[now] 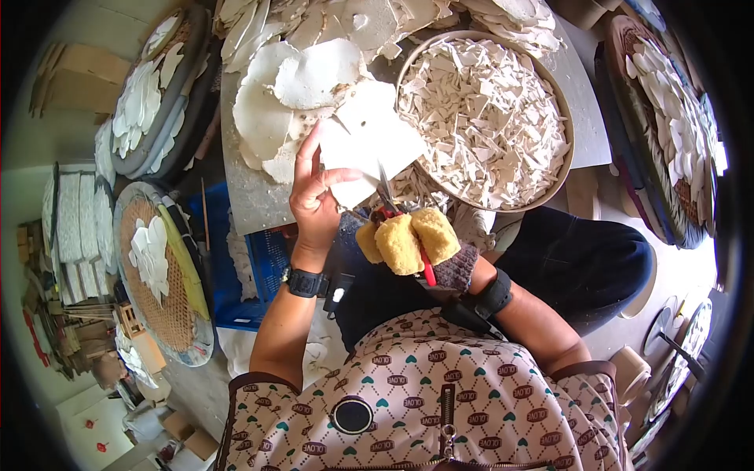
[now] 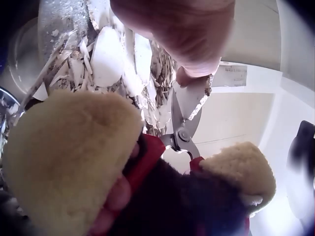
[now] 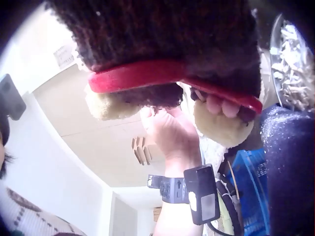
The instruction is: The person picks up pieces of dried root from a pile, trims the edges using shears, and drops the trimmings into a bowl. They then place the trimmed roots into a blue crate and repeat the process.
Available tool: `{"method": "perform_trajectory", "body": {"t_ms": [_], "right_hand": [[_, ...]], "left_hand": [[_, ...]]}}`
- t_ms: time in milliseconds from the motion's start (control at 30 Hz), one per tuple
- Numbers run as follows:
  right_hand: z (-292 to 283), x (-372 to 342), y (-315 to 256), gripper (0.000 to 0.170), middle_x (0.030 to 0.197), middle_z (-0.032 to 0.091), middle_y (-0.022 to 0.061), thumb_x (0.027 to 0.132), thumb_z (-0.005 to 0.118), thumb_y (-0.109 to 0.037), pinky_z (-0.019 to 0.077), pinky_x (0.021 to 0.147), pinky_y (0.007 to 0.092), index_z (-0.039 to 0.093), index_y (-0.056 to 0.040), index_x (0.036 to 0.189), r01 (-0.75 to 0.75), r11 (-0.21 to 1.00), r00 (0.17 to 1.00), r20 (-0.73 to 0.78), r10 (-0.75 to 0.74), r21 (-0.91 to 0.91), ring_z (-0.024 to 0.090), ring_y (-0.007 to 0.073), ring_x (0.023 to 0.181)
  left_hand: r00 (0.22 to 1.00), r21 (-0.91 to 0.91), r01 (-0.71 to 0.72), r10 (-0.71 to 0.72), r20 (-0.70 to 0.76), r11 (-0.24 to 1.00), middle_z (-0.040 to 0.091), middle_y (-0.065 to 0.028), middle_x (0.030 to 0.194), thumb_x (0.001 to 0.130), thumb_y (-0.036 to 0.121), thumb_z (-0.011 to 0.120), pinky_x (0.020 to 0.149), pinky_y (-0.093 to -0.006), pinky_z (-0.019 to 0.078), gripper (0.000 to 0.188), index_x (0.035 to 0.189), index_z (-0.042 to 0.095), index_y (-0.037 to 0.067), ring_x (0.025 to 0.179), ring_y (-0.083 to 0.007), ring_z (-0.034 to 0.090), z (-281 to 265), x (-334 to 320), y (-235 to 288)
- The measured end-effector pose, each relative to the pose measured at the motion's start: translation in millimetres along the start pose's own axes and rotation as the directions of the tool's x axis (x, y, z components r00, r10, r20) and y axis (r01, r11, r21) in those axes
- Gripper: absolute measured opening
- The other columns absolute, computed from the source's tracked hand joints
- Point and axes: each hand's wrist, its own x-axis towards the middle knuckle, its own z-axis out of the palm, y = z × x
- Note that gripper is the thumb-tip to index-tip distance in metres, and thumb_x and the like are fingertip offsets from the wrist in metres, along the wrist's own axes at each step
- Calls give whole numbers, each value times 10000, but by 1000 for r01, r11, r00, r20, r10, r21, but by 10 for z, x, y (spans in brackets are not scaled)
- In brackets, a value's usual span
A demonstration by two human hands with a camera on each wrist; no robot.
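Note:
Thumb and fingers of my left hand (image 1: 316, 200) pinch a thin, white, irregular sheet (image 1: 377, 133) above the lap. My right hand (image 1: 457, 269), in a dark knitted glove, grips red-handled shears (image 2: 183, 135). Yellow sponge pads (image 1: 399, 245) wrap the glove and handles, hiding most of the fingers; a few bare fingertips (image 3: 221, 105) show in the right wrist view. The blades stand parted at the lower edge of the sheet, and in the left wrist view a speckled broken edge lies between or right beside them.
A round basin (image 1: 561, 169) of white chips stands on the metal table (image 1: 585, 133). Larger white sheets (image 1: 314, 74) are heaped at its left and back. A blue crate (image 1: 243, 306) sits low at the left. Round trays (image 1: 177, 314) with white pieces stand at both sides.

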Motion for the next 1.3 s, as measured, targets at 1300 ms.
{"method": "perform_trajectory", "body": {"t_ms": [1300], "right_hand": [[118, 22, -28, 212, 983, 610, 114, 842, 533, -102, 465, 803, 338, 559, -34, 1041, 11, 367, 966, -85, -245, -930, 585, 271, 921]], "left_hand": [[666, -426, 715, -725, 175, 554, 624, -187, 950, 843, 5, 557, 647, -290, 554, 403, 1186, 345, -6, 743, -210, 648, -130, -270, 340]]}}
